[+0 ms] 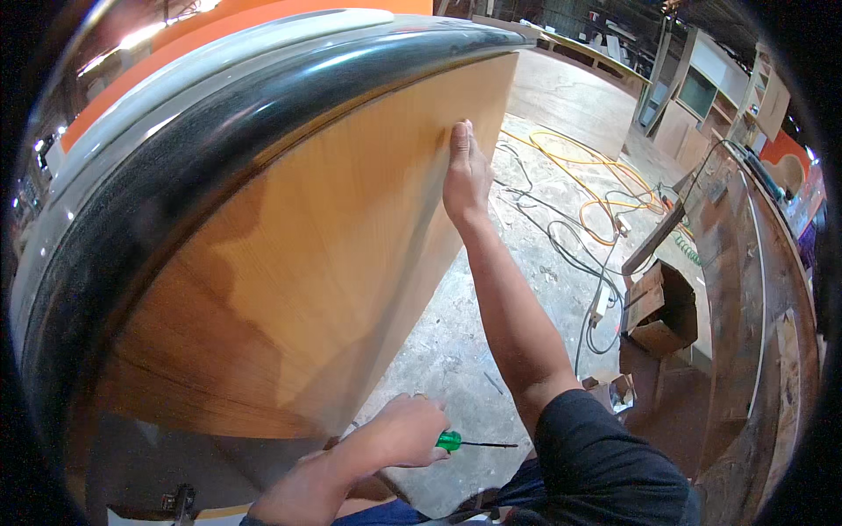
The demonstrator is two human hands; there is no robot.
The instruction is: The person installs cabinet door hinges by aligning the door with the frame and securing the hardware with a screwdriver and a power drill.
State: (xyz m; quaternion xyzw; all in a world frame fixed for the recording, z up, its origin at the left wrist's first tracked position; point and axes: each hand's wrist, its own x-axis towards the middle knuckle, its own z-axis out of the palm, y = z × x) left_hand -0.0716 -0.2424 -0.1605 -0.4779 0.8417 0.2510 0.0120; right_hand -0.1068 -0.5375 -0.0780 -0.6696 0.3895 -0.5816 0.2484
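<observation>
A large honey-brown wood-grain panel [351,210] stands under a curved, glossy black top edge [219,131]. My right hand [467,175] lies against the panel's face close to its right-hand edge, fingers stretched out, that arm reaching far forward. Lower down, beside the panel's bottom end, my left hand [405,432] is closed around a screwdriver [449,440]. Its green handle sticks out of the fist, and its thin dark shaft points to the right, touching nothing. Most of the left fingers are hidden behind the back of the hand.
On the concrete floor [438,351] lie a looped yellow hose [596,219], dark cables and a white power strip [601,304]. A cardboard box [662,307] stands open at the right, beside a brown wooden surface [737,351]. Farther back are a pale wooden board [570,101] and shelving [702,92].
</observation>
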